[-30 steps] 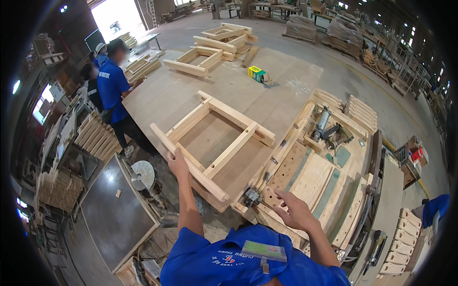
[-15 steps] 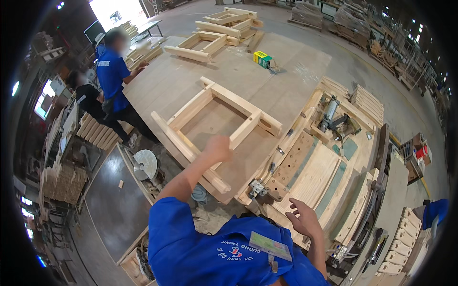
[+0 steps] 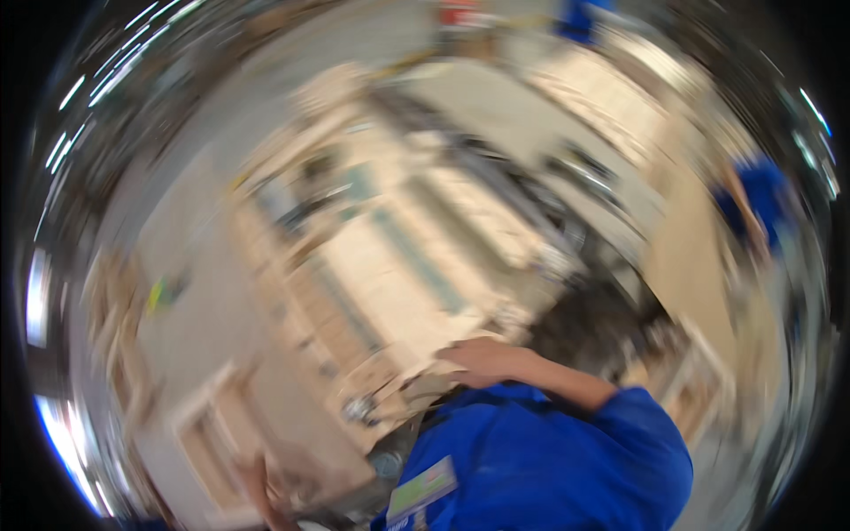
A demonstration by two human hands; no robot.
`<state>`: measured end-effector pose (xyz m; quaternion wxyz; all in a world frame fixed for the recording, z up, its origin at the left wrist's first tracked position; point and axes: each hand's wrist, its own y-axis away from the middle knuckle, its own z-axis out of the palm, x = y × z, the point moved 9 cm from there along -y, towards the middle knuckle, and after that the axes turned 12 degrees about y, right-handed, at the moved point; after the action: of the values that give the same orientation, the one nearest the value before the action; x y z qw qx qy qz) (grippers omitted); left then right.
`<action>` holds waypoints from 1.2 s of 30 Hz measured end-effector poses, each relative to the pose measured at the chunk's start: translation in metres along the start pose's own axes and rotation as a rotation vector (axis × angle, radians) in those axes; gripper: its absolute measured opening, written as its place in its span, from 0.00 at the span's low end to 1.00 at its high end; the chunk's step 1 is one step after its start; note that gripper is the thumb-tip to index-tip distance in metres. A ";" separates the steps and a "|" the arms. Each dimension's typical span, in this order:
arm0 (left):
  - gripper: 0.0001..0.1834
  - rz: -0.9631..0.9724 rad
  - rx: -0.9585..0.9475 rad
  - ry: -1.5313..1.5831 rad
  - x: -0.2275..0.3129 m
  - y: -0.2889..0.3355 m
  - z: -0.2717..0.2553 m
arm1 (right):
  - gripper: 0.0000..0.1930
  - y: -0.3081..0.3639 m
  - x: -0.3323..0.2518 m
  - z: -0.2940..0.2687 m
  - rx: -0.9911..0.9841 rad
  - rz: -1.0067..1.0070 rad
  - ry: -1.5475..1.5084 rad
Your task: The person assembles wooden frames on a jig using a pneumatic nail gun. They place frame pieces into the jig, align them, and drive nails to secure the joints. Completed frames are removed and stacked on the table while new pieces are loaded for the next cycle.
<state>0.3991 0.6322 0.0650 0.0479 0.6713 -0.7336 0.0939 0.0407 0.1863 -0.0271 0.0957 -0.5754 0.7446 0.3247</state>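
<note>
The whole picture is smeared by motion. My right hand [image 3: 487,361] is at the near end of a wooden jig, its fingers stretched out beside the pale board [image 3: 385,288] lying there. I cannot tell whether the fingertips touch that board. Green strips [image 3: 423,261] run along the board. At the lower left, my left hand [image 3: 258,485] is over or beside a pale wooden frame [image 3: 212,442] on the worktable [image 3: 310,442]. Blur hides its fingers and any contact with the frame.
A small metal fitting [image 3: 359,409] sits at the jig's near corner. Farther left are more wooden frames [image 3: 115,327] and a yellow-green box [image 3: 159,296]. Stacked wooden pieces [image 3: 602,97] stand at the far right. A person in blue [image 3: 757,203] is at the right.
The view has swung right, putting the jig in the middle and the wooden frame at lower left. My right hand has come to the jig's near end; my left hand now appears at lower left.
</note>
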 end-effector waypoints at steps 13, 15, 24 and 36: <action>0.33 0.340 0.000 -0.232 0.152 0.037 0.016 | 0.26 0.304 0.154 0.003 0.499 0.606 -0.416; 0.31 0.424 -0.013 -0.288 0.175 0.053 0.011 | 0.25 0.420 0.215 -0.002 0.729 0.896 -0.204; 0.27 0.439 -0.554 0.349 0.366 0.200 0.047 | 0.25 0.698 0.346 0.100 -0.062 1.610 -0.006; 0.17 1.037 -0.355 0.734 0.444 0.218 0.056 | 0.19 0.683 0.288 -0.009 0.143 1.420 0.330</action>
<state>0.1439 0.2050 0.0818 0.3532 0.1372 -0.9023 0.2054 -0.6768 0.0387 0.0867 -0.2138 0.0124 0.9622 0.1680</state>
